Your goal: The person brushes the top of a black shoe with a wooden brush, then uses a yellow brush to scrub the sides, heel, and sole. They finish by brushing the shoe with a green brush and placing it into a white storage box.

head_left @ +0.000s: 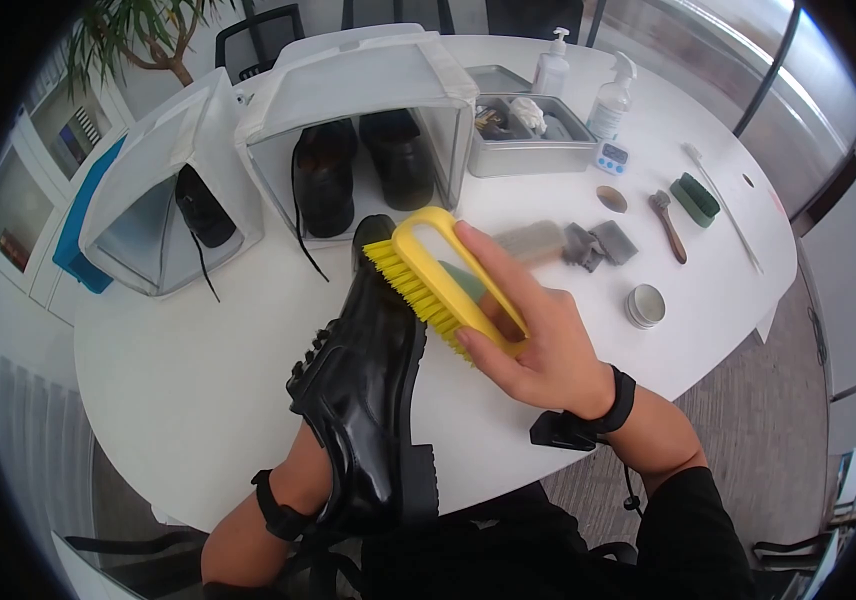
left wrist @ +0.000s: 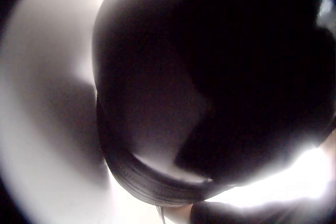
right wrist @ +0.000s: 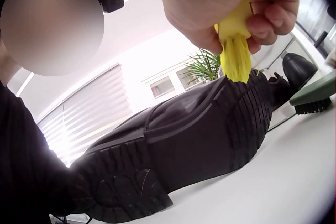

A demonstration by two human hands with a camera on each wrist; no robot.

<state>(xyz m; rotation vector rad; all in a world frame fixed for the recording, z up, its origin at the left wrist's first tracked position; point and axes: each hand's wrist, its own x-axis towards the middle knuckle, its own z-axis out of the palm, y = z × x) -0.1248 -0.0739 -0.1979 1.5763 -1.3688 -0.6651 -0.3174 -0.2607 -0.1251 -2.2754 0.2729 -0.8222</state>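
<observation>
Apparently brushing the black lace-up shoe (head_left: 358, 375), the right hand (head_left: 550, 345) grips the yellow scrub brush (head_left: 416, 238), needing light strokes; the left hand's (head_left: 308, 468) hold is hidden.

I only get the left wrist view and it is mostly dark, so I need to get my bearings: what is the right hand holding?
Observer: From the head view, the right hand grips a yellow brush, its bristles at the toe end of a black shoe.
Operator: Anything on the far side of the table?
Observer: Yes, two more dark shoes stand inside the larger white box, and another shows inside the smaller one.
</observation>
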